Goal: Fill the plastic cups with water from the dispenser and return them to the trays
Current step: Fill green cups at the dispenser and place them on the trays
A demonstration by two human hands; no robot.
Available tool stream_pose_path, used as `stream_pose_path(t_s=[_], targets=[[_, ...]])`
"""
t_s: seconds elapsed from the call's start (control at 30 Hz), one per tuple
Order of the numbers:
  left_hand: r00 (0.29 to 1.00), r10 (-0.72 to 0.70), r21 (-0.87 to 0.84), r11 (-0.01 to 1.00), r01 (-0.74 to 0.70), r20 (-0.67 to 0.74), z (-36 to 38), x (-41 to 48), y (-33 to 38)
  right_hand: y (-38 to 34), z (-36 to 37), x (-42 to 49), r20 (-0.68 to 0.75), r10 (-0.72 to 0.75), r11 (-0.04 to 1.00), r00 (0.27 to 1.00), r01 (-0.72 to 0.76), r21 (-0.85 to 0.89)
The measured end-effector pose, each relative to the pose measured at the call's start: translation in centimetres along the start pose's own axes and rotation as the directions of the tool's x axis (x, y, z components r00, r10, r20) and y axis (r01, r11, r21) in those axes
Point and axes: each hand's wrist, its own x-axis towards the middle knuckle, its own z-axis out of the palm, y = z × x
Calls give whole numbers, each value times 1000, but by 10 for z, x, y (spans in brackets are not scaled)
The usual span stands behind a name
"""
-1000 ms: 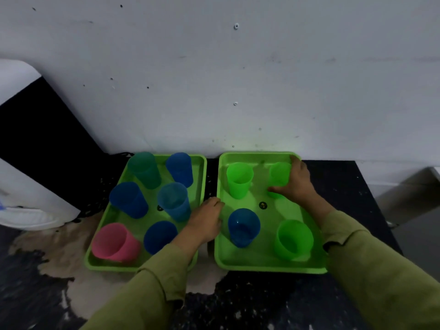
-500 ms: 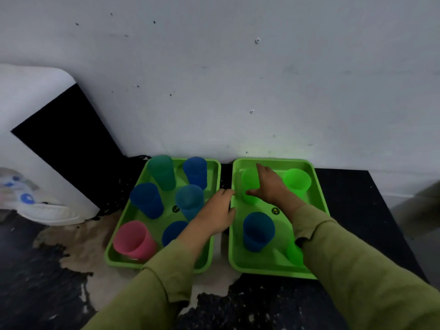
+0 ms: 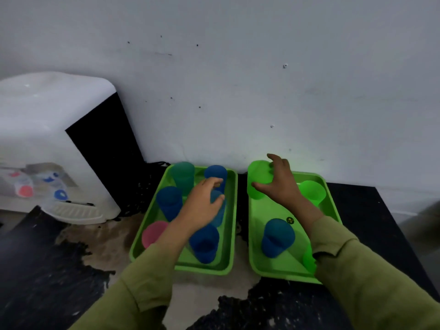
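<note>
Two green trays sit side by side against the wall. My right hand (image 3: pixel 281 184) grips a bright green cup (image 3: pixel 258 178) and holds it above the back left corner of the right tray (image 3: pixel 256 263). A second green cup (image 3: pixel 312 192), a blue cup (image 3: pixel 277 236) and part of another green cup (image 3: pixel 309 259) stand on that tray. My left hand (image 3: pixel 202 206) hovers with relaxed fingers over a light blue cup (image 3: pixel 217 210) on the left tray (image 3: pixel 228 234), which also carries teal (image 3: pixel 183 176), blue (image 3: pixel 169 202) and pink (image 3: pixel 153 233) cups.
A white water dispenser (image 3: pixel 42 144) with red and blue taps and a drip tray (image 3: pixel 76 211) stands at the left. The black counter (image 3: pixel 371 225) is worn pale in front of the trays. A white wall rises right behind them.
My right hand left the far green cup, took the near-left green cup and lifted it off the tray. My left hand rose from between the trays to above the left tray's cups.
</note>
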Motion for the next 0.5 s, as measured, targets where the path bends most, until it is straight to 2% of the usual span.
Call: stream_pose_path(t_s=[0.2,0.5], targets=[[993,-17,-108,994,4,-120,-65,-20,-46,-75,29,-19,-122,-46,995,991,56,80],[991,2,-95,995,-15,-134,-174,-61,-146,-195,121,-50,-190,48,978,981,-7,210]])
